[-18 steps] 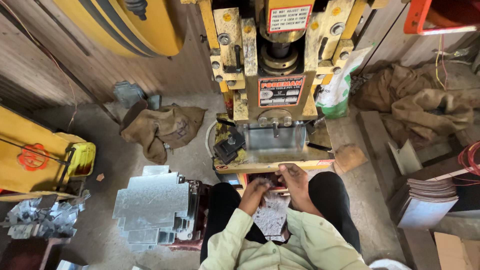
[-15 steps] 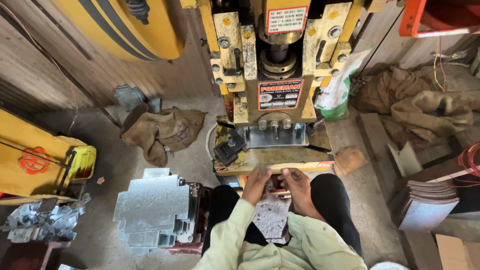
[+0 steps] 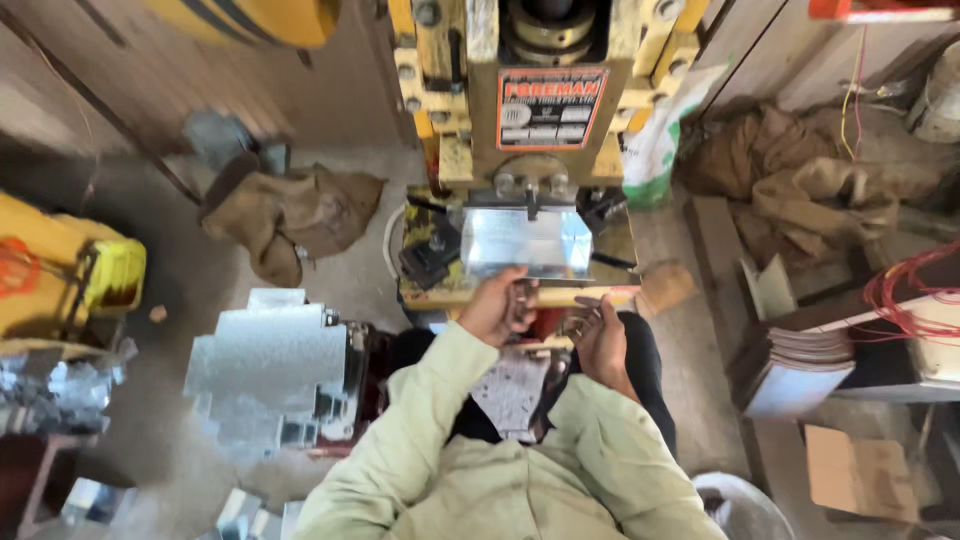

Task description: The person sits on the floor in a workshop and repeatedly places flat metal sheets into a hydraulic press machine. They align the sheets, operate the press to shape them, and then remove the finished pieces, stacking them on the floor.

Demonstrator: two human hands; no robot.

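I sit at a yellow press machine point(image 3: 540, 110). A shiny bent metal sheet point(image 3: 520, 242) lies on its bed under the ram. My left hand point(image 3: 495, 308) reaches to the sheet's front edge with its fingers curled; whether it grips the sheet is unclear. My right hand point(image 3: 600, 338) hovers lower, over my right thigh beside a wooden bar point(image 3: 600, 296), its fingers loosely apart and holding nothing that I can see. A flat grey metal piece with holes point(image 3: 512, 388) rests on my lap between my arms.
A stack of cut metal sheets point(image 3: 270, 370) stands at my left, with more scrap point(image 3: 50, 395) beyond. Burlap sacks point(image 3: 290, 215) lie on the floor. A yellow machine point(image 3: 70, 275) is far left. At right are stacked plates point(image 3: 800, 365), red wires point(image 3: 910, 290) and cardboard point(image 3: 850, 470).
Both hands were together over the flat piece on my lap. My left hand has moved up to the sheet on the press bed; my right hand has shifted right. The view has closed in.
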